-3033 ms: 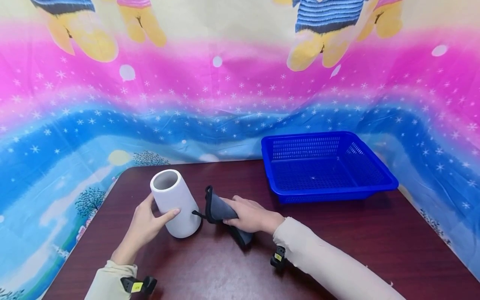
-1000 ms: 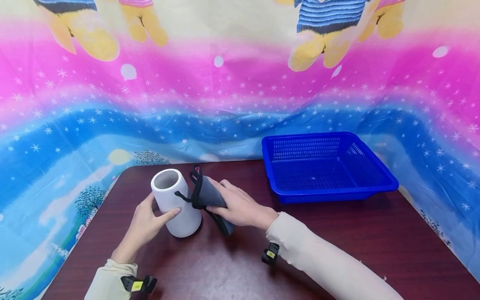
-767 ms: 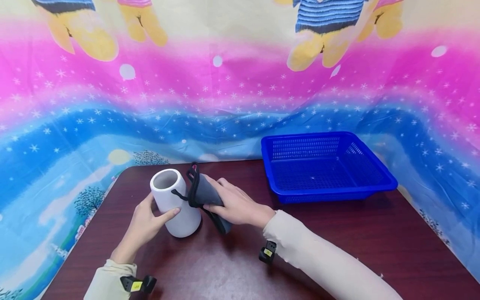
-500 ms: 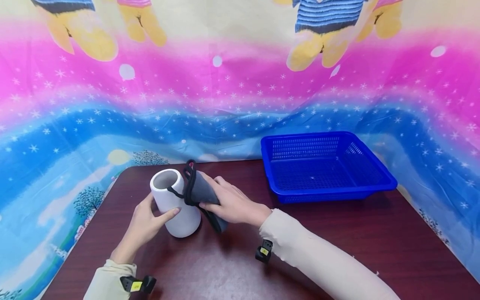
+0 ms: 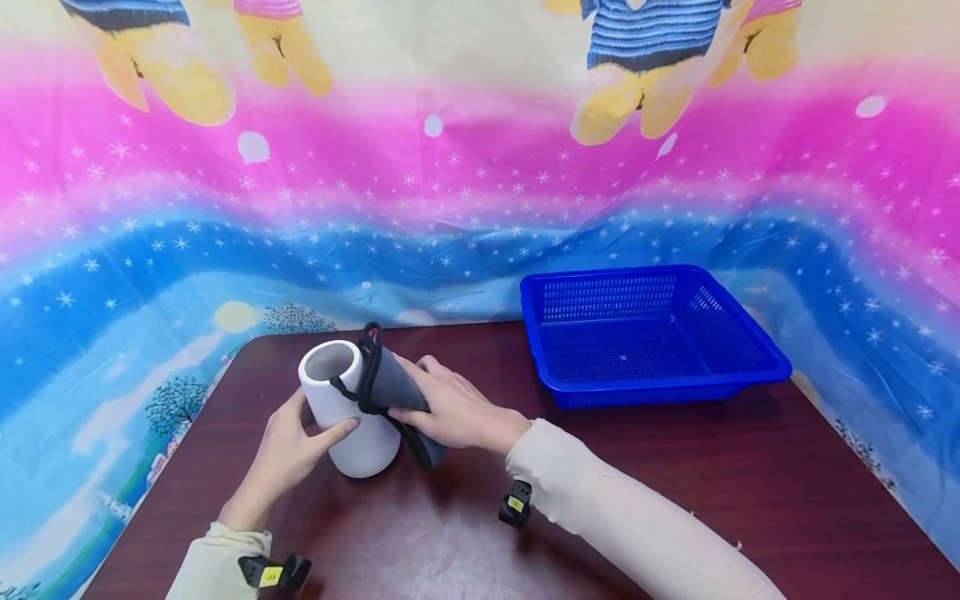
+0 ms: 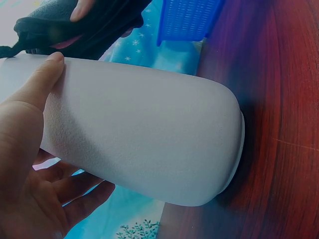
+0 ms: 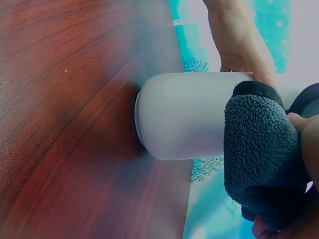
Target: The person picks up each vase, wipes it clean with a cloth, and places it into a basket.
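Note:
A white tapered vase (image 5: 365, 446) with an open top stands upright on the table. My left hand (image 5: 288, 450) grips its left side, the thumb across the front and the fingers behind, as the left wrist view also shows. On the vase's upper right side, just below the rim, lies a folded dark grey cloth (image 5: 397, 383) with black edging and a black hanging loop. My right hand (image 5: 453, 408) holds this cloth, thumb on the near side. Fuzzy pile on the cloth (image 7: 261, 144) shows in the right wrist view, next to the vase (image 7: 184, 117).
A blue plastic basket (image 5: 660, 387) with slotted walls sits at the back right of the dark red wooden table (image 5: 465, 533). Behind the table hangs a colourful printed curtain (image 5: 450, 200). Each wrist wears a small black camera.
My right hand has carried the cloth leftward from beside the vase, up against its upper right side. The loop has risen from low on the vase to near its rim. My left hand stays put.

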The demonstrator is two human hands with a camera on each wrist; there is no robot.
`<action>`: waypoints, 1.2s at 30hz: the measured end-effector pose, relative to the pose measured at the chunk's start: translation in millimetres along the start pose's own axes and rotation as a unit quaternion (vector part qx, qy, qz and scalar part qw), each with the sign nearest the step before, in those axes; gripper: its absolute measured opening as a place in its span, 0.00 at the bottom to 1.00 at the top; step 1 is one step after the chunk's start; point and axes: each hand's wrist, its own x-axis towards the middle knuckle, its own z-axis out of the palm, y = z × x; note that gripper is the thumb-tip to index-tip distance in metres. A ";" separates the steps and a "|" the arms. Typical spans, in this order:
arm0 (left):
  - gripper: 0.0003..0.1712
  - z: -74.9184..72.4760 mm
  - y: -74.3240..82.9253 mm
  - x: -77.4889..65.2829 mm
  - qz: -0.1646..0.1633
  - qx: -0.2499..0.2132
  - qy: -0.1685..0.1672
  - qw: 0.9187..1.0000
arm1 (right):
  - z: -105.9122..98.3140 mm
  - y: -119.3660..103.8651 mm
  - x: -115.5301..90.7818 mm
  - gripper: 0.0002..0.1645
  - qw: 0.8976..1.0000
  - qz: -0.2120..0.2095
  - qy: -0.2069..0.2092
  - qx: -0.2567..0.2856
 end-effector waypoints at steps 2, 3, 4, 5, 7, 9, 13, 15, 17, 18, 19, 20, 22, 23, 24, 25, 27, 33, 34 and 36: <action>0.41 0.1 0.1 0.1 0.000 0.001 0.000 1.000 | -0.4 -0.5 0.4 0.49 1.000 0.001 -0.001 -0.001; 0.41 0.1 0.1 0.2 0.001 0.002 0.000 1.000 | -0.6 -0.6 0.5 0.48 1.000 0.001 -0.001 -0.001; 0.41 0.1 0.2 0.3 0.001 0.002 0.000 1.000 | -0.9 -0.8 0.6 0.48 1.000 0.001 -0.002 -0.001; 0.41 0.1 0.2 0.4 0.001 0.002 0.000 1.000 | -1.1 -1.0 0.8 0.48 1.000 0.001 -0.003 -0.002; 0.41 0.1 0.3 0.3 0.001 0.001 0.000 1.000 | -1.3 -1.4 1.0 0.46 1.000 0.002 -0.006 -0.003; 0.41 0.0 0.4 0.2 0.001 -0.001 -0.001 1.000 | -1.2 -1.8 1.0 0.45 1.000 0.005 -0.009 -0.005; 0.41 -0.3 0.9 0.0 0.001 -0.003 -0.001 1.000 | -0.3 -2.9 1.5 0.42 1.000 0.009 -0.013 -0.008; 0.41 -0.5 1.1 0.1 0.002 -0.003 -0.001 1.000 | 0.3 -3.3 2.0 0.41 1.000 0.010 -0.014 -0.009; 0.40 -0.3 0.9 0.2 0.003 -0.004 0.001 1.000 | 1.0 -3.5 2.5 0.40 1.000 0.011 -0.015 -0.011; 0.40 -0.2 0.7 0.2 0.004 -0.003 0.002 1.000 | 1.4 -3.5 2.8 0.40 1.000 0.012 -0.016 -0.012; 0.40 -0.1 0.5 0.1 0.005 -0.004 0.003 1.000 | 1.7 -3.6 3.1 0.40 1.000 0.012 -0.016 -0.013; 0.40 0.1 0.3 0.0 0.005 -0.004 0.004 1.000 | 2.0 -3.7 3.3 0.40 1.000 0.012 -0.016 -0.014; 0.40 0.3 0.0 -0.2 0.007 -0.004 0.007 1.000 | 2.8 -3.6 3.7 0.40 1.000 0.012 -0.015 -0.015; 0.40 0.4 -0.2 -0.3 0.008 -0.003 0.007 1.000 | 3.3 -3.7 3.8 0.39 1.000 0.011 -0.015 -0.015; 0.40 0.5 -0.2 -0.4 0.008 -0.003 0.008 1.000 | 3.7 -3.7 3.8 0.39 1.000 0.011 -0.015 -0.013; 0.40 0.6 -0.2 -0.5 0.008 -0.002 0.009 1.000 | 4.2 -3.6 3.7 0.38 1.000 0.012 -0.015 -0.012; 0.40 0.7 0.0 -0.6 0.009 -0.001 0.008 1.000 | 5.5 -3.5 3.6 0.36 1.000 0.011 -0.014 -0.010; 0.40 1.0 0.4 -0.2 0.008 0.000 0.008 1.000 | 9.0 -3.6 3.4 0.32 1.000 0.009 -0.010 -0.007; 0.40 1.0 0.4 -0.1 0.008 0.001 0.008 1.000 | 9.3 -3.6 3.4 0.32 1.000 0.009 -0.009 -0.007; 0.39 1.0 0.4 0.2 0.008 0.002 0.008 1.000 | 9.6 -3.7 3.3 0.32 1.000 0.011 -0.009 -0.009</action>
